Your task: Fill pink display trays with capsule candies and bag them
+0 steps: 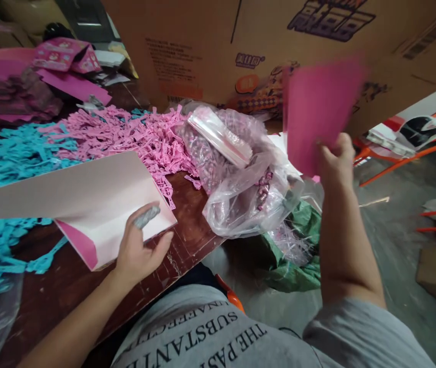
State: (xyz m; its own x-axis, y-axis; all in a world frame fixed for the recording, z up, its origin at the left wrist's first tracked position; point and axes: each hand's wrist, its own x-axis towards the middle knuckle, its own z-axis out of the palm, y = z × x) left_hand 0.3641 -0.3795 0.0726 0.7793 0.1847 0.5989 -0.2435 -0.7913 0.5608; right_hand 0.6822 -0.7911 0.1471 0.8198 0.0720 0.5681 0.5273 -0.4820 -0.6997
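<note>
My right hand (338, 153) is raised at the right, its fingers closed on the lower edge of a bright pink card sheet (319, 107), which is smeared by motion. On the table at the left lies an open cardboard box (125, 214), white inside with a pink end flap; its lid stands up at a tilt. My left hand (141, 245) rests at the near edge of this box, thumb and fingers apart, with grey tape wrapped round one finger. Whether its other fingers touch the inside of the box, I cannot tell.
Heaps of blue plastic pieces (18, 153) and pink plastic pieces (125, 135) cover the table's left and back. A clear bag (236, 209) of small items sits mid-table, with plastic sleeves (221, 138) on top. Behind stands a large carton (202, 51); a green sack (302, 271) is below.
</note>
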